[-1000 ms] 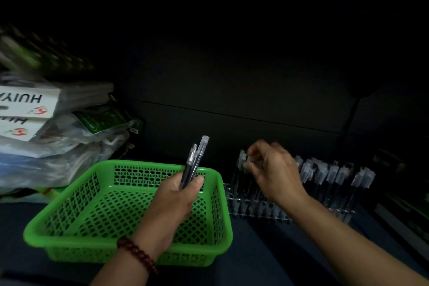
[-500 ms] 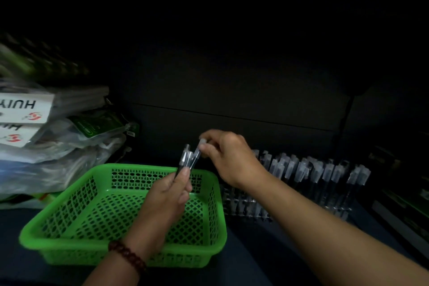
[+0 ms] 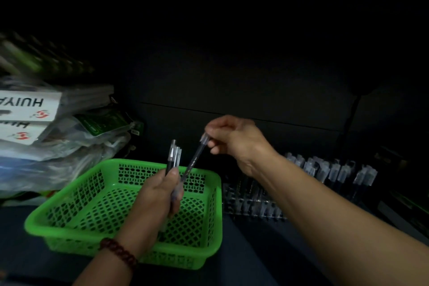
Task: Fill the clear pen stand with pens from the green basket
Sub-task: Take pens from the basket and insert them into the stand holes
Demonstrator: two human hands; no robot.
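Note:
The green basket (image 3: 76, 195) sits at the lower left on a dark surface, and no loose pens show inside it. Over it, my left hand (image 3: 153, 202) grips a small bunch of dark pens (image 3: 174, 158) with clear caps pointing up. My right hand (image 3: 234, 139) pinches the clear cap of a single pen (image 3: 193, 161), which slants down toward the left hand's bunch. The clear pen stand (image 3: 253, 204) stands right of the basket, with several capped pens (image 3: 334, 169) upright in it. My right forearm crosses in front of part of the stand.
Stacked plastic-wrapped packets and white labelled boxes (image 3: 34, 111) pile up at the left, behind the basket. A dark wall closes the back. More dim items lie at the far right edge (image 3: 406, 204).
My right hand left the stand, reached the bunch in my left hand, and now draws one pen out of it, up and to the right. The left hand stays over the basket.

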